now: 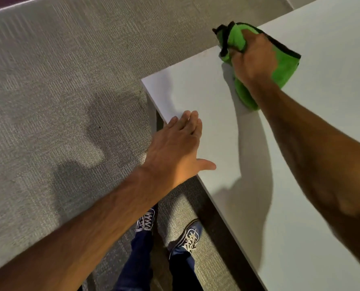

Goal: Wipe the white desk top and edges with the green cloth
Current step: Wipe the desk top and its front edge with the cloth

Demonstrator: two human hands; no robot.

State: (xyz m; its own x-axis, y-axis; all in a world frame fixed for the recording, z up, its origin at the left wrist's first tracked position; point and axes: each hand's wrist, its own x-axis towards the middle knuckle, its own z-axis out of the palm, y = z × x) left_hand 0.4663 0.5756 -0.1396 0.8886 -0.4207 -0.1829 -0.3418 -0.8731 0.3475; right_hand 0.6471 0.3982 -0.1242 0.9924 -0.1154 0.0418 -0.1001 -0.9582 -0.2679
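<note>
The white desk fills the right side of the view, with its near-left corner pointing toward the carpet. My right hand is shut on the green cloth, a bunched cloth with black trim, and presses it onto the desk top at the far left edge. Part of the cloth hangs over that edge. My left hand lies flat with fingers together and thumb out, resting on the desk's near edge close to the corner.
Grey carpet covers the floor to the left and beyond the desk. My feet in blue shoes stand beside the desk's near edge. A second white surface adjoins the desk at the far right.
</note>
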